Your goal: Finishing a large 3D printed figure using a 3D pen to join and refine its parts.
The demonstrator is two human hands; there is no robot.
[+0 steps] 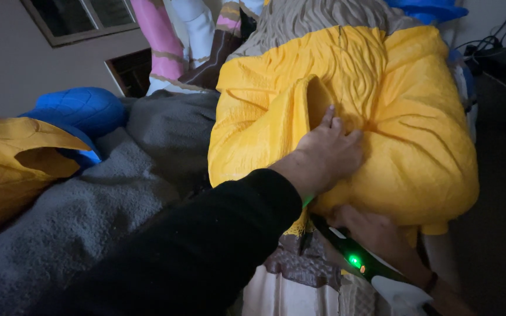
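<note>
Grip: my right hand (376, 234) wraps a dark tool with a green light (355, 261) under the carving.
Left hand (326, 155): flat, fingers spread, pressing the yellow carved robe (417, 134).
Beyond: grey textured base (89, 205), blue piece (80, 108).

Two hands show: the left hand (329, 153), in one black sleeve (206, 246), and the right hand (376, 234). Two yellow carved pieces are in view: one large yellow sculpted form (405, 117) and one smaller yellow piece (13, 158) at the left edge. Two blue rounded shapes appear, one at the left (80, 108) and one at the top edge (426, 9). One dark tool with a green light (355, 260). One grey rough mass (89, 216). One pink column (156, 35). One window (83, 17).
</note>
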